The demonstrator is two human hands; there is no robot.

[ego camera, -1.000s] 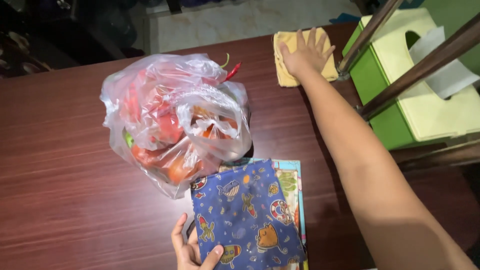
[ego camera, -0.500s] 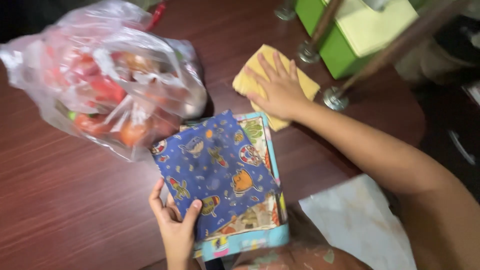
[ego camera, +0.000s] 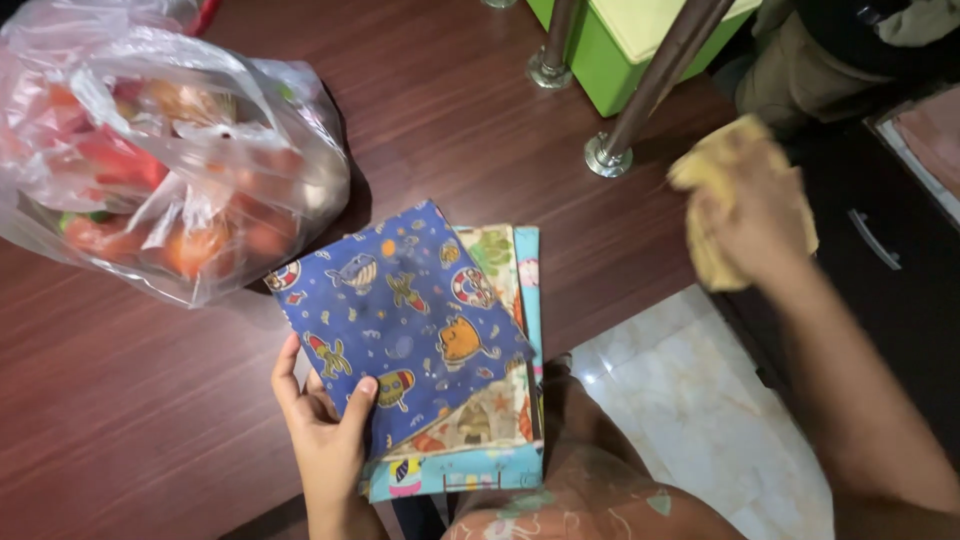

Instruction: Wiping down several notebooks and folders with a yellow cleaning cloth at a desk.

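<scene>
My left hand (ego camera: 325,430) grips the near left corner of a stack of folded printed cloths (ego camera: 420,330); the top one is dark blue with cartoon sea and rocket figures, and it lies on the brown wooden table (ego camera: 130,400) at its front edge. My right hand (ego camera: 755,215) is raised off the table's right side and is closed around a crumpled yellow cloth (ego camera: 715,170). The hand and cloth are blurred.
A clear plastic bag (ego camera: 160,150) of red and orange vegetables sits at the table's far left, touching the cloth stack. Two metal poles (ego camera: 640,90) with round feet stand on the table's far right beside a green box (ego camera: 610,40). Pale tiled floor (ego camera: 690,400) lies below.
My right hand slid the yellow cloth from the far table edge towards me, then lifted it off the table to the right. The view tilted down; my left hand kept its hold.
</scene>
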